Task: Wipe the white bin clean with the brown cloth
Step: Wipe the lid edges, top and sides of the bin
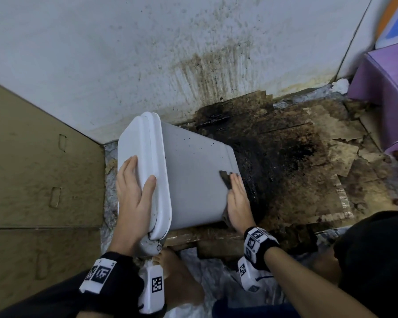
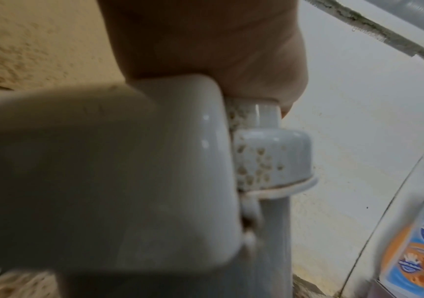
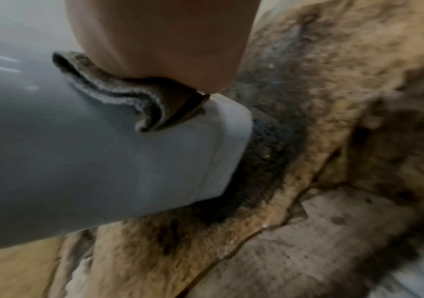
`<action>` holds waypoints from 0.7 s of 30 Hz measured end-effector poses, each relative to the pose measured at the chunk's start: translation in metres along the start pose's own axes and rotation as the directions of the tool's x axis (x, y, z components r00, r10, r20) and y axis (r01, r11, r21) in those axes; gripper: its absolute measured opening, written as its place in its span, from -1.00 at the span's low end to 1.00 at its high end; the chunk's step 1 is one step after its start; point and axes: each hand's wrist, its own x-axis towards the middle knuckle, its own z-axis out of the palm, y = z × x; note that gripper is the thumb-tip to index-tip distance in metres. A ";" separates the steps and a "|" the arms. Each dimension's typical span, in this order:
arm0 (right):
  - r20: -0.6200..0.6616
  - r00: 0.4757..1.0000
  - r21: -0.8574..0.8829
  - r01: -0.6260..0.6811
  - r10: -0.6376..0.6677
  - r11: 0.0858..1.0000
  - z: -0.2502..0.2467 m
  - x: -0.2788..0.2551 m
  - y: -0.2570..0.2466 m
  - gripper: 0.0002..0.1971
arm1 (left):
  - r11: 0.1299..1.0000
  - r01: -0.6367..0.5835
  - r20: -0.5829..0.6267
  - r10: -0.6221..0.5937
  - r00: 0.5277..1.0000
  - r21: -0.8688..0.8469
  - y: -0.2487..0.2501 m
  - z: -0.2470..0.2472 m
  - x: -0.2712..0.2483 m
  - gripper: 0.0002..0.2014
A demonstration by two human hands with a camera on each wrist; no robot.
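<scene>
The white bin [image 1: 193,171] lies tilted on its side, its closed lid [image 1: 136,143] facing left and its base on the blackened floor. My left hand [image 1: 133,193] rests flat on the lid, fingers straight and thumb along the lid's rim. My right hand [image 1: 238,198] presses the dark brown cloth [image 1: 225,177] against the bin's side near the base with flat fingers. The right wrist view shows the folded cloth [image 3: 119,96] under my palm [image 3: 159,40] on the grey-white wall [image 3: 103,161]. The left wrist view shows the lid corner [image 2: 103,171] and a speckled hinge knob [image 2: 269,157].
A stained white wall [image 1: 193,53] rises behind the bin. Brown cardboard [image 1: 32,168] stands on the left. Black, soiled cardboard sheets [image 1: 296,161] cover the floor to the right, with a purple box [image 1: 388,88] beyond. Clear plastic sheeting [image 1: 216,283] lies by my legs.
</scene>
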 end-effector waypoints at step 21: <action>0.109 0.896 0.097 0.422 -0.431 0.902 0.032 -0.039 -0.112 -0.47 | 0.998 -0.020 0.014 0.019 1.000 0.053 0.003 0.000 0.001 -0.16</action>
